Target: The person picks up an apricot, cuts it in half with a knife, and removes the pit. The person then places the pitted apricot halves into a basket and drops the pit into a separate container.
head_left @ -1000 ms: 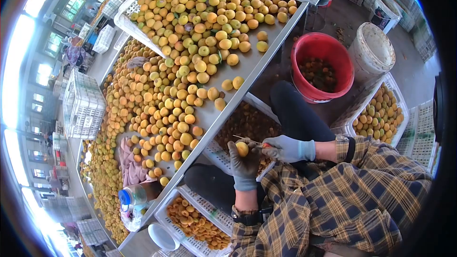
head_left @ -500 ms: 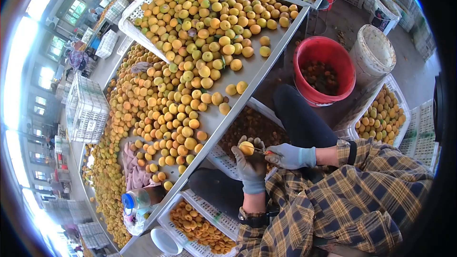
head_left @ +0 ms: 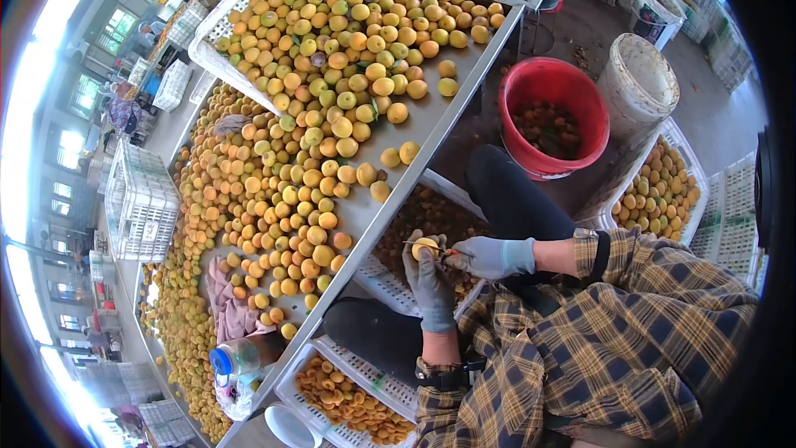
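Observation:
My left hand (head_left: pixel 432 289), in a grey glove, grips a yellow-orange apricot (head_left: pixel 425 246) above a crate. My right hand (head_left: pixel 491 257), gloved with a light blue cuff, is closed around a small thin-bladed knife (head_left: pixel 448 253). Its blade lies against the apricot, and a thin tip seems to show past the far side; whether it cuts in or passes over is too small to tell. Beneath both hands, a white crate (head_left: pixel 383 284) holds dark brownish scraps.
A metal table (head_left: pixel 365 207) heaped with apricots runs along the left, bearing a tipped white basket (head_left: pixel 217 51), a pink cloth (head_left: pixel 222 299) and a blue-lidded jar (head_left: pixel 240 357). Halved apricots fill a lower crate (head_left: pixel 290 382). On the right stand a red bucket (head_left: pixel 599 129) and a white bucket (head_left: pixel 638 75).
My right hand has moved left toward the apricot, and the blade now reaches across it. The whole view has shifted slightly left.

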The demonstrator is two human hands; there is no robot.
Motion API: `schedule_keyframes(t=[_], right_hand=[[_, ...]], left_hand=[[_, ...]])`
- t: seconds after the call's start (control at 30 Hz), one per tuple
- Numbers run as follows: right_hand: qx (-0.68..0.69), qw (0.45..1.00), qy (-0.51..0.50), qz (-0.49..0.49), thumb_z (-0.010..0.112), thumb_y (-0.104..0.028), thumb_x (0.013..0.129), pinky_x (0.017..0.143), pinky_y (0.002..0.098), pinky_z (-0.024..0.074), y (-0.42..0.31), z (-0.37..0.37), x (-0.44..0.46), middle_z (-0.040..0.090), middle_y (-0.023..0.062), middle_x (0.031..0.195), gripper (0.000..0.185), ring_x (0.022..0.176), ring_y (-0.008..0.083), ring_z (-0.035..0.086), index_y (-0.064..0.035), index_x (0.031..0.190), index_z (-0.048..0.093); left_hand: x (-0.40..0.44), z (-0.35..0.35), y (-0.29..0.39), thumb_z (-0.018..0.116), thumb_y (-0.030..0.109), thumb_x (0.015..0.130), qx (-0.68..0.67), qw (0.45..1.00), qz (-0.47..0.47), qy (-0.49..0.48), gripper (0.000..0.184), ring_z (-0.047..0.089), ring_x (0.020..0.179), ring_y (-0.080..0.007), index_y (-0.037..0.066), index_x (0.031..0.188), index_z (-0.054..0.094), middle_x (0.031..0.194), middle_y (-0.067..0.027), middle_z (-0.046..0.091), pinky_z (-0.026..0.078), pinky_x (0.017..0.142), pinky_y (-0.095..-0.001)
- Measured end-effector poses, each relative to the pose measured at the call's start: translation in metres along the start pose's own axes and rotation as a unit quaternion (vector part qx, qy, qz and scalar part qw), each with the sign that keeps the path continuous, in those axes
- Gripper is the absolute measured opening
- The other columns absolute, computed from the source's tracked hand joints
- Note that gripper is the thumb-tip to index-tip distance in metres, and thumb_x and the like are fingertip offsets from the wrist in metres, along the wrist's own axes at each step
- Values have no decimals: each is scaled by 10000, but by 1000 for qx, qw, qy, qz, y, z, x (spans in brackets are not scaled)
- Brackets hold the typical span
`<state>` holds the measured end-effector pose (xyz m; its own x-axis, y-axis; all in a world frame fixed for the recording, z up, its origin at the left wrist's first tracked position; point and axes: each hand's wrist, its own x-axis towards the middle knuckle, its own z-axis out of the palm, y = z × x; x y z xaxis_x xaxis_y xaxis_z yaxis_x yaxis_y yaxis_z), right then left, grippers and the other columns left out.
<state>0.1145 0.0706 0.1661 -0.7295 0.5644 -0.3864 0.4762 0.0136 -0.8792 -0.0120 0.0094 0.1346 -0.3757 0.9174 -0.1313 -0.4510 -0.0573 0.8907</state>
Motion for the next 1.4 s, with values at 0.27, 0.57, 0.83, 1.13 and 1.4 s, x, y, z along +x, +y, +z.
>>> schedule_keyframes(t=[0.27, 0.57, 0.83, 1.13, 1.4], right_hand=[[-84, 995, 32, 49, 472, -325, 923, 743, 454, 445, 13, 21, -1, 612, 251, 922, 328, 892, 433, 567, -12, 958, 567], [-85, 996, 9, -34, 495, -290, 909, 744, 430, 456, 23, 26, 19, 620, 248, 909, 294, 908, 419, 574, -15, 962, 582], [-97, 994, 38, -20, 527, -293, 906, 735, 432, 453, 32, 27, 25, 622, 244, 888, 326, 909, 425, 573, 26, 946, 581], [-126, 990, 57, -15, 506, -298, 918, 723, 426, 447, 28, 32, 14, 608, 260, 874, 325, 896, 428, 570, 19, 899, 579], [-101, 995, 23, 2, 497, -315, 917, 733, 426, 452, 26, 28, 38, 615, 258, 894, 353, 888, 429, 571, 27, 931, 583]], left_hand=[[-8, 6, -17, 293, 559, 946, -181, 974, -124, 51, 585, 566, 952, -283, 24, 1064, 499, 931, -110, 578, 436, 901, -395], [0, -16, -17, 468, 381, 952, -132, 989, -34, 49, 372, 601, 801, -216, 34, 1072, 530, 860, -96, 613, 503, 749, -304], [8, -33, -39, 495, 453, 923, -268, 945, -164, 95, 387, 568, 753, -193, 78, 983, 569, 849, -68, 596, 497, 685, -330], [5, -31, -32, 505, 462, 914, -286, 946, -142, 56, 417, 578, 756, -177, 57, 1001, 546, 846, -76, 601, 504, 696, -313], [7, -31, -32, 560, 345, 917, -125, 985, -67, 94, 325, 576, 803, -148, 39, 1027, 546, 910, -65, 599, 489, 725, -271]])
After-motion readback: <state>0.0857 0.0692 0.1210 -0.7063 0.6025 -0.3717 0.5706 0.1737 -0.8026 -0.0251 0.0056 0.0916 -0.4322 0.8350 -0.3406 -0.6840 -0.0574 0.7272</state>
